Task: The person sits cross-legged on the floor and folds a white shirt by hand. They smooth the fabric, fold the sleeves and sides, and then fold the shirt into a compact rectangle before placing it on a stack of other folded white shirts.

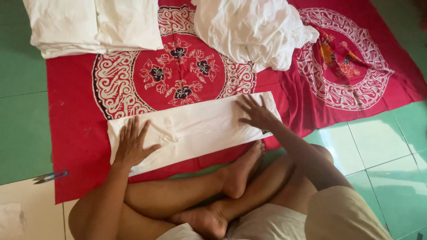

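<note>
Red patterned cloth (pixel 75 133); both hands (pixel 131 144) flat on folded white fabric (pixel 195 126)

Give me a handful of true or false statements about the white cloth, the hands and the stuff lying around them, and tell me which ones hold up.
1. Both hands lie flat on the folded white strip. True: left hand near its left end, right hand near its right end.
2. The strip lies on a blue cloth. False: it lies on a red patterned cloth.
3. A neat stack of folded white cloth sits at upper left. True.
4. The white heap at top centre is neatly folded. False: it is crumpled.
5. Small snips lie on the strip. False: they lie on the floor, left of the red cloth.
</note>
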